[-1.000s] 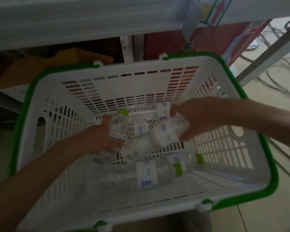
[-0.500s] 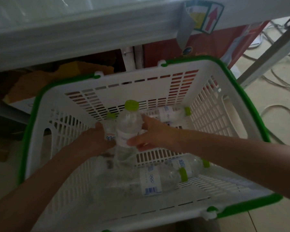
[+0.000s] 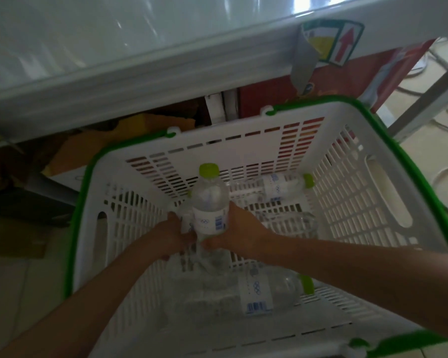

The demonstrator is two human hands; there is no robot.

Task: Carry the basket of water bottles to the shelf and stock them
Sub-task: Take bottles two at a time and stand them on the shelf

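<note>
Inside the white basket (image 3: pixel 373 192), right hand (image 3: pixel 233 233) and left hand (image 3: pixel 171 233) each grip a clear green-capped bottle (image 3: pixel 210 200)

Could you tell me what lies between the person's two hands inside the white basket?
In the head view, an upright clear plastic bottle with a green cap sits between the left hand and right hand.

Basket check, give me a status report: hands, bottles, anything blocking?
Right hand gripping upright bottle; left hand closed on a second, mostly hidden. Other bottles lying loose in basket. Shelf edge overhangs just beyond; nothing blocking the lift.
</note>
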